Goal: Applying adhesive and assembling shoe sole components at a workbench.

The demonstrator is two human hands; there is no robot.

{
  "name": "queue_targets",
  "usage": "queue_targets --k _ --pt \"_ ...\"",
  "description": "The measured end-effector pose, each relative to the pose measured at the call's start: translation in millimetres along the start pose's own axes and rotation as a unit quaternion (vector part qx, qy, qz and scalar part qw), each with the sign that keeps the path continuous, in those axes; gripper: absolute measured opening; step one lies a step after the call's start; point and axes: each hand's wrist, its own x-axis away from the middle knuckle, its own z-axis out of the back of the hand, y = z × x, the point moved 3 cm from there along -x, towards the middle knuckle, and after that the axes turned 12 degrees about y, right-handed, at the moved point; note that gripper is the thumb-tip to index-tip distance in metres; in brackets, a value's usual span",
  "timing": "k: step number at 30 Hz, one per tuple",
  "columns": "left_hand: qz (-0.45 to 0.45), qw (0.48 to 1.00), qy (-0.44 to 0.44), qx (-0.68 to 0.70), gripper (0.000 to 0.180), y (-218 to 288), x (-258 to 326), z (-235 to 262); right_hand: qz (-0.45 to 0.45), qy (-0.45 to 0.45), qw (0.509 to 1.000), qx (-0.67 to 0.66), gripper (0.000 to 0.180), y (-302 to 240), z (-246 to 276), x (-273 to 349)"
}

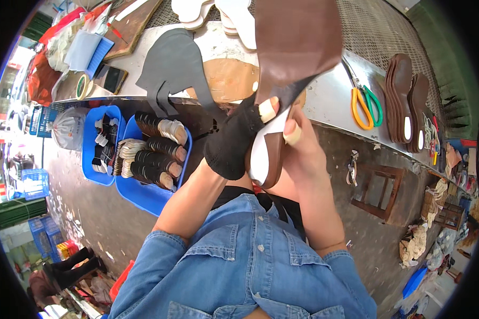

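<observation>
A brown insole (pixel 298 45) with a white heel patch (pixel 259 159) stands lengthwise before me, wide end up. My left hand (pixel 237 135), in a black fingerless glove with tape on the thumb, grips its narrow middle. My right hand (pixel 303 146), its thumb taped too, is closed on the insole's right edge near the heel. Between the thumbs shows a white strip, and dark material appears behind the insole; I cannot tell if they are attached. Beyond the left hand, a black leather upper piece (pixel 173 61) with straps lies on the table (pixel 324 106), beside a brown sheet (pixel 229 77).
Orange-and-green-handled scissors (pixel 364 106) and stacked brown insoles (pixel 399 98) lie to the right. White sole-shaped pieces (pixel 237 21) are at the back. On the left are a phone (pixel 110 78), a tape roll (pixel 83 86) and blue bins (pixel 143 196) of shoe parts. A wooden frame (pixel 378 191) stands lower right.
</observation>
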Motion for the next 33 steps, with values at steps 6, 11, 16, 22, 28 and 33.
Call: queue_targets --k 6,11,16,22,28,33 --pt "-0.119 0.987 0.086 -0.061 0.040 16 -5 0 0.188 0.145 0.967 0.092 0.043 -19 4 -9" --pt "-0.203 0.967 0.108 -0.110 0.040 19 -8 1 0.259 0.161 0.883 0.356 0.016 -29 6 1" --pt "-0.250 0.945 0.148 -0.152 0.037 24 0 -6 0.362 0.132 0.773 0.505 0.027 -28 -10 -12" --pt "-0.257 0.955 0.136 -0.066 0.031 27 -9 1 0.293 0.070 0.841 0.450 0.024 -23 -5 -13" --pt "-0.097 0.984 0.030 -0.147 0.030 21 -17 20 0.345 0.012 0.853 0.392 0.019 -35 12 -15" --pt "-0.130 0.985 0.032 -0.109 0.041 22 -11 15 0.159 -0.002 0.927 0.340 0.021 -31 31 -10"
